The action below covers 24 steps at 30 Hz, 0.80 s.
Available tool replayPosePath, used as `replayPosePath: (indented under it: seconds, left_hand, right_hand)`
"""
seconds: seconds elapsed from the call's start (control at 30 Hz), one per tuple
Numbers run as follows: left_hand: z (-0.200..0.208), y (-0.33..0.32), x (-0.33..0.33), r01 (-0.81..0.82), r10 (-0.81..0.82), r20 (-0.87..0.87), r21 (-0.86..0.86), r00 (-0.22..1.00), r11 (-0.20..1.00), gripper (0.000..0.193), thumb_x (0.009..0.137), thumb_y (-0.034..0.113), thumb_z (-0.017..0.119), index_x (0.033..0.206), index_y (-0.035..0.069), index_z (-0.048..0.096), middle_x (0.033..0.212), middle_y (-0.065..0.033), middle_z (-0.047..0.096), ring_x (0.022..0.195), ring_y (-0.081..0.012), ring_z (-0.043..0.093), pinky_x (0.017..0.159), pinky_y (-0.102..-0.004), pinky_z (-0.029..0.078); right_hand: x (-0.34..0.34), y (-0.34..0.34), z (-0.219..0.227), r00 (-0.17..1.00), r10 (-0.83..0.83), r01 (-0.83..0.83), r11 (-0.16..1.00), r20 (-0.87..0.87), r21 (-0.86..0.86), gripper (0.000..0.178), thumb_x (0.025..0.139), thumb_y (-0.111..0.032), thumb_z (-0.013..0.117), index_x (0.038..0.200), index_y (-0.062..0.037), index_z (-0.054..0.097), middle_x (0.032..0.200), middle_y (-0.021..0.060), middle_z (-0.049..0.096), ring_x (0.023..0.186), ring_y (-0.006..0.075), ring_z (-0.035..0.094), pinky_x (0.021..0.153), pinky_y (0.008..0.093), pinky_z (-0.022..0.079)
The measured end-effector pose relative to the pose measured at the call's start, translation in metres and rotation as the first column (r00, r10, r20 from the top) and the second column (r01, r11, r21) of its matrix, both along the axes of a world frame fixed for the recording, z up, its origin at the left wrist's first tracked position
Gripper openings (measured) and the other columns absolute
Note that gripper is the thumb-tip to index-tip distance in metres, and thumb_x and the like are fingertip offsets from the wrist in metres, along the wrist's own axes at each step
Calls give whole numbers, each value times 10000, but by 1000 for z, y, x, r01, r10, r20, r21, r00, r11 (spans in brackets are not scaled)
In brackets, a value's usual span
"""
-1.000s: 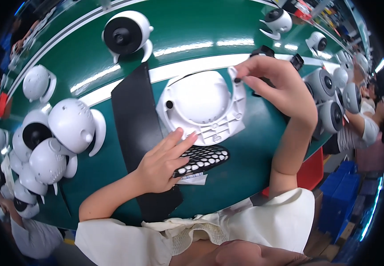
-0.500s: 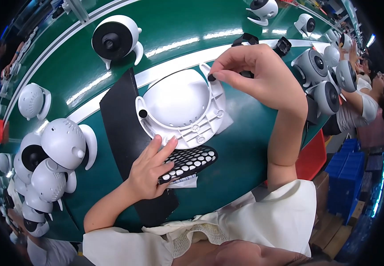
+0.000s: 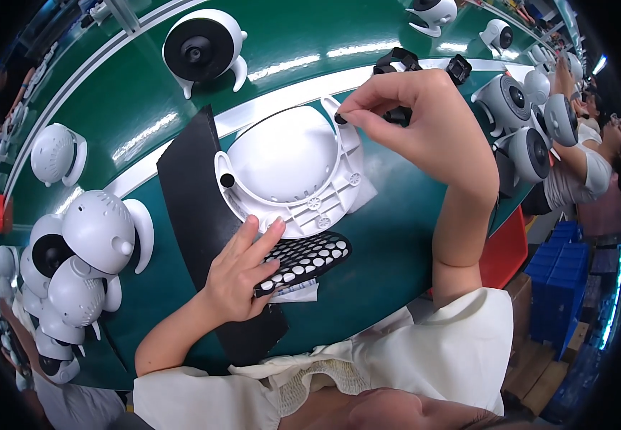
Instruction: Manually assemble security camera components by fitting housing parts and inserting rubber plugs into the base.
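Note:
A white, curved plastic housing (image 3: 282, 161) with a smooth bowl, a ribbed rim and two leg-like prongs lies before me. On its left prong sits a round black pad (image 3: 227, 180). My right hand (image 3: 414, 118) pinches a small black pad (image 3: 340, 119) between thumb and forefinger, at the tip of the right prong. My left hand (image 3: 242, 276) has its fingers spread, two fingertips touching the housing's near edge. Its thumb lies on a black sheet (image 3: 310, 261) dotted with round white spots, beside the housing.
Under the housing's left side lies a black mat (image 3: 189, 193) on the green bench. Round white camera-like devices (image 3: 99, 231) crowd the left; more grey-and-black ones (image 3: 529, 154) stand right. Beyond a white strip, a larger device (image 3: 203, 54) stands on a green surface. Blue bins (image 3: 557, 287) are at right.
The devices beyond the white strip have shifted slightly rightward. My view has moved a little. Both hands keep nearly the same pose, the right still pinching the pad at the prong.

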<state>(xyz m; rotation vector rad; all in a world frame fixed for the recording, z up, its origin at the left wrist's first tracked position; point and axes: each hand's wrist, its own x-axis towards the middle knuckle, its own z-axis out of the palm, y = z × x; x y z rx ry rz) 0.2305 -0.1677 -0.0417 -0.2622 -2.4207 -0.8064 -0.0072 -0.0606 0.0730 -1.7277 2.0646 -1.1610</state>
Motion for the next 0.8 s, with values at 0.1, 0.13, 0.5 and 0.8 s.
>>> replayPosePath:
  seconds: [0.1,0.13,0.5,0.8]
  left_hand:
    - [0,-1,0,1,-1,6,-5,1000,1000,439,561,-26,638,936,22,415,1215,-258,447,1219,-419,315,956,-443,331]
    - [-1,-1,0,3,-3,12,-5,1000,1000,447,553,-27,641,935,22,415,1216,-258,446,1220,-418,314,956,-443,331]
    - [0,-2,2,-7,7,-3,-12,1000,1000,417,573,-31,634,924,22,413,1211,-261,449,1217,-417,319,950,-441,338]
    - [-1,1,-2,-7,7,-7,-20,1000,1000,387,610,-13,633,928,25,415,1210,-255,453,1217,-415,319,950,-439,339]
  right_hand:
    - [13,1,-2,994,-60,55,997,-87,-52,107,697,-28,590,746,64,609,635,173,595,595,252,618,601,283,497]
    - [19,1,-3,975,-127,117,991,-183,-61,92,691,-25,582,720,61,602,624,185,582,586,281,606,591,299,493]
    - [48,12,-15,707,-72,192,977,-704,93,279,703,3,591,975,58,558,926,157,566,827,278,576,668,318,482]
    - [-4,23,4,938,160,-132,985,-306,112,119,728,-34,600,784,69,616,812,172,634,707,296,621,664,320,498]
